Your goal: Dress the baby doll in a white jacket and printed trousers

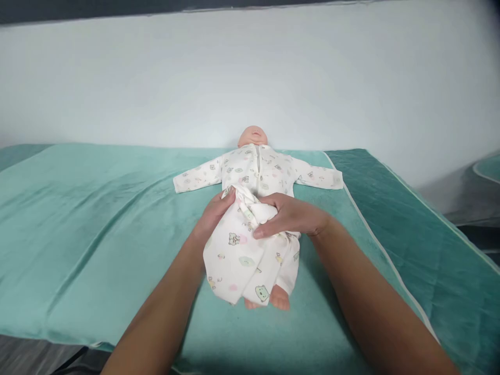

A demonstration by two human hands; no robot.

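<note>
A baby doll [253, 136] lies on its back, head toward the wall and arms spread wide. It wears a white long-sleeved baby top [273, 165] and pants [289, 265] printed with small animals. Over its legs I hold up a second white baby garment [234, 260] with the same kind of print, gathered at its upper edge. My left hand [219, 208] pinches the left side of that edge. On the other side my right hand [283, 216] grips the folds between thumb and fingers. The doll's feet [280, 298] show below the hanging cloth.
A light turquoise sheet [97, 208] with creases lies under the doll. Darker green quilted fabric [414, 234] runs along the right. A white wall [250, 73] stands behind the doll's head. The front bed edge drops to a grey floor [23, 357] at lower left.
</note>
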